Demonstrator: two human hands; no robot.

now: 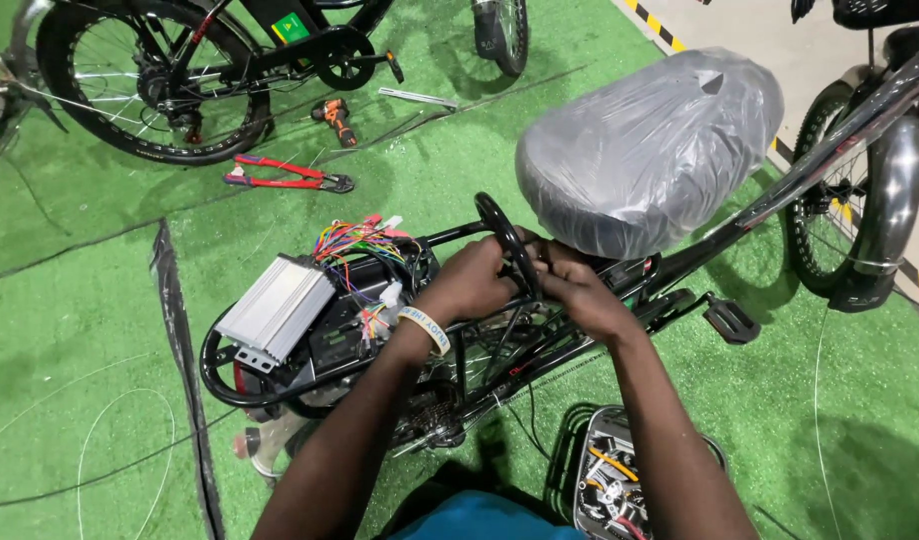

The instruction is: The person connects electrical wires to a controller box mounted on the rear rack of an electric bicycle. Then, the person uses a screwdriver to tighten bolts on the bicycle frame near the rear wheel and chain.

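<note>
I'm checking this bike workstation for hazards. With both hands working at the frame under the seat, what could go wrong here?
The left hand and right hand work close to the loose coloured wires by the silver controller box; a wire could snag or pull free. The red cutters lying on the green mat could trip someone.

We see the left hand point(472, 280) and right hand point(583, 292) gripping the black rack loop point(507, 237) just below the plastic-wrapped saddle point(648, 140); a silver controller box point(276, 309) lies left of the saddle.
</note>
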